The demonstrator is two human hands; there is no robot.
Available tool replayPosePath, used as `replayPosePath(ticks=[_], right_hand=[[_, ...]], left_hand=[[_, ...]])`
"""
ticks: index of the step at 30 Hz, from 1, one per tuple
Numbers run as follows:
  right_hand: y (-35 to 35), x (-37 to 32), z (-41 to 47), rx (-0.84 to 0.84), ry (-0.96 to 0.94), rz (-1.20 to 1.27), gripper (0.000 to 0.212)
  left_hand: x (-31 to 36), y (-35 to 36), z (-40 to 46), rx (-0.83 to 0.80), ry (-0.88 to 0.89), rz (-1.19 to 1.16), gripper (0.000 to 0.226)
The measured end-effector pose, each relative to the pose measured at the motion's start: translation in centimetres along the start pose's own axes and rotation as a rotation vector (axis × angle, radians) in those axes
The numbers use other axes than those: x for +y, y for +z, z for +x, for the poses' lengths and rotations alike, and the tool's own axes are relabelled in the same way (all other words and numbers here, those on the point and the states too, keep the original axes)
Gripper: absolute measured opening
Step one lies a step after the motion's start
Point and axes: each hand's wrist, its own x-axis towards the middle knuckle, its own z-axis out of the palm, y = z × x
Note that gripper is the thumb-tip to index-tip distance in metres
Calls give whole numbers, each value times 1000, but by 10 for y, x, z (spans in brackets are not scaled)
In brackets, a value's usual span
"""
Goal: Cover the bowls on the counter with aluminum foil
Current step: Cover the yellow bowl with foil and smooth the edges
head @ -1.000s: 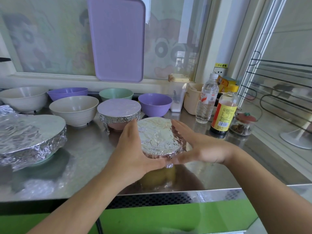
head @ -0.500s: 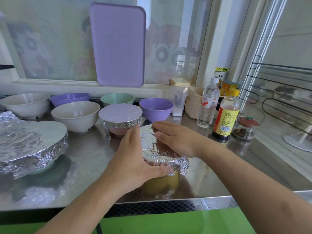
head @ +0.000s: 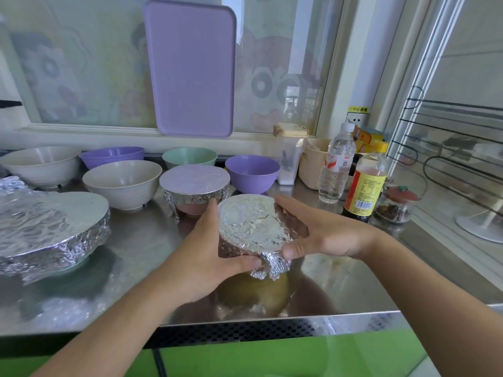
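Note:
A yellow bowl point(head: 255, 288) stands near the front edge of the steel counter point(head: 141, 240), its top wrapped in crinkled aluminum foil point(head: 249, 224). My left hand point(head: 206, 251) grips the foil-covered rim on the left, thumb along the front. My right hand point(head: 318, 235) cups the rim on the right, thumb pressing the foil near a loose bunched corner. Behind it sits a pink bowl under foil point(head: 194, 183). A large foil-covered dish point(head: 51, 227) lies at the left. Uncovered bowls stand behind: beige point(head: 122, 183), beige point(head: 40, 164), purple point(head: 113, 156), green point(head: 189, 157), purple point(head: 253, 172).
A lilac tray point(head: 190, 69) leans on the window. At the right stand a water bottle point(head: 337, 164), a sauce bottle point(head: 364, 186), a small spice jar point(head: 398, 204), a beige container point(head: 311, 164) and a wire rack point(head: 449, 159).
My right hand came off the top of the foil and moved back to the bowl's right side. The left hand kept its grip on the left rim.

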Motion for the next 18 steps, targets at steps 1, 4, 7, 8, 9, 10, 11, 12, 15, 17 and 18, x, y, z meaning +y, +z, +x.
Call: replayPosePath(ticks=[1, 4, 7, 8, 9, 10, 11, 12, 15, 17, 18], right_hand=[[0, 3, -1, 4, -6, 28, 91], [5, 7, 2, 54, -15, -46, 99], [11, 3, 5, 101, -19, -138, 100], [13, 3, 6, 112, -31, -171, 101], [15, 3, 6, 120, -40, -209, 100], [16, 3, 6, 127, -53, -234, 100], [17, 2, 6, 130, -62, -255, 100], [18, 2, 6, 134, -71, -267, 100], [18, 0, 5, 142, -71, -305, 101], [19, -3, 4, 148, -64, -339, 104], [20, -3, 5, 158, -60, -357, 107]], left_hand=[[1, -1, 0, 0, -3, -13, 110], [6, -2, -1, 15, -5, -11, 89], [8, -3, -3, 24, 10, -3, 88], [8, -3, -3, 16, 9, 1, 89], [7, -4, -4, 4, 4, 3, 90], [5, -5, -4, -13, -2, 4, 92], [3, -6, -4, -39, -17, 3, 96], [2, -8, -3, -69, -38, -6, 105], [5, -9, -1, -138, -116, -68, 142], [9, -2, 0, -108, -124, -83, 153], [9, 4, -1, -69, -125, -89, 154]])
